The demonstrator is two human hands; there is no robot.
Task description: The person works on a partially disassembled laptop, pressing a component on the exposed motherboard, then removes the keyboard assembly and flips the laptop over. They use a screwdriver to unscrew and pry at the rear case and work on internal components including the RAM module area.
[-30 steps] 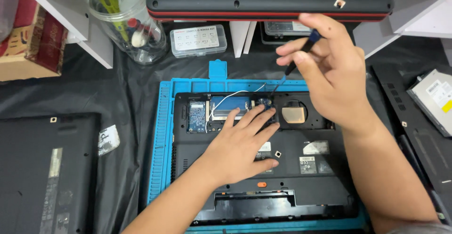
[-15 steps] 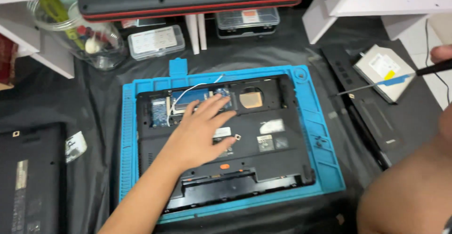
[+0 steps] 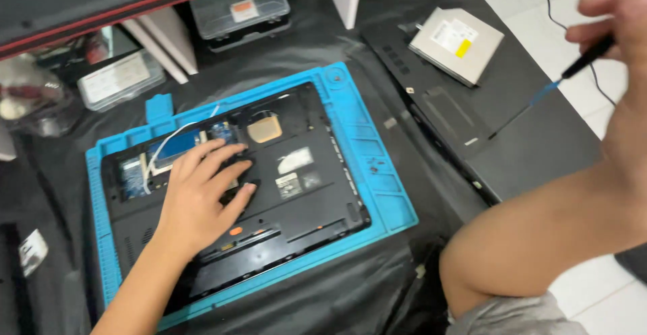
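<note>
The opened laptop base (image 3: 269, 180) lies upside down on the blue repair mat (image 3: 377, 173), its inner bay with a white cable and small boards exposed. The left hand (image 3: 199, 200) rests flat on it, fingers spread over the middle of the chassis, holding nothing and simply pressing it down.

A second ago the right hand had the screwdriver's tip down in the bay beside the left fingers; now the right hand (image 3: 620, 25) has swung well off to the right, pinching the thin screwdriver (image 3: 552, 89) by its black handle, the tip pointing down over a detached black cover panel (image 3: 472, 119). Judging by that, work at that spot in the bay has paused. Whether anything clings to the tip is too small to tell.

An optical drive (image 3: 458, 42) lies beyond the panel. Clear plastic parts boxes (image 3: 239, 8) sit at the top, under a red-trimmed black case (image 3: 101, 1). The person's bare knee (image 3: 526, 254) juts in at lower right, close to the mat's corner.
</note>
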